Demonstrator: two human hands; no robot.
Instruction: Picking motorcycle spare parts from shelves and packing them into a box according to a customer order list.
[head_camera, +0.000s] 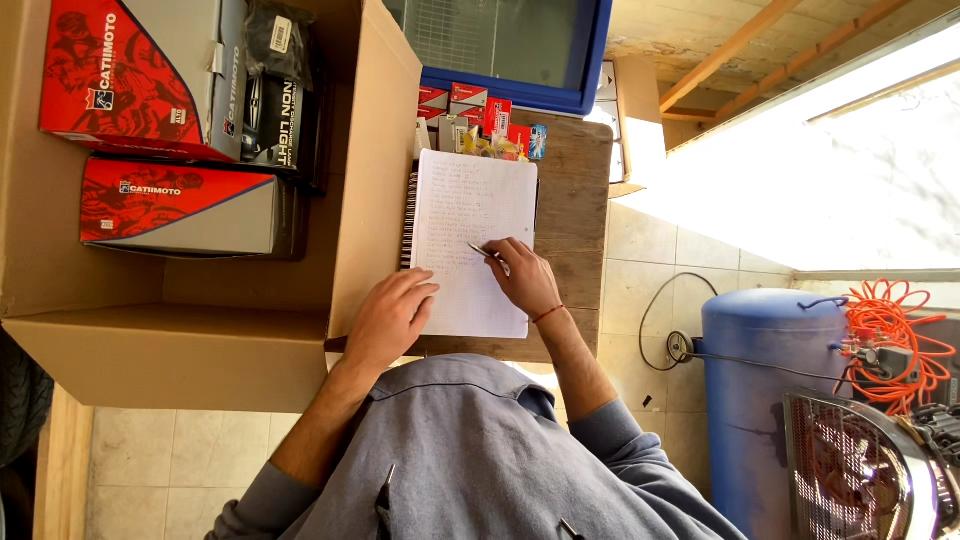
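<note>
— Head view: what is seen nearest?
— The left hand (388, 318) is laid open and flat on the notebook's (470, 240) lower left corner. The right hand (524, 276) is closed around a pen (486, 252), its tip on the page.
— And beyond?
— The notebook is spread on the wooden counter (575, 200), beside a cardboard box (370, 180); small red packets (480, 118) are piled behind it.

White spiral notebook (470, 235) lies open on wooden table; slim pen (484, 252) rests tilted on page.
</note>
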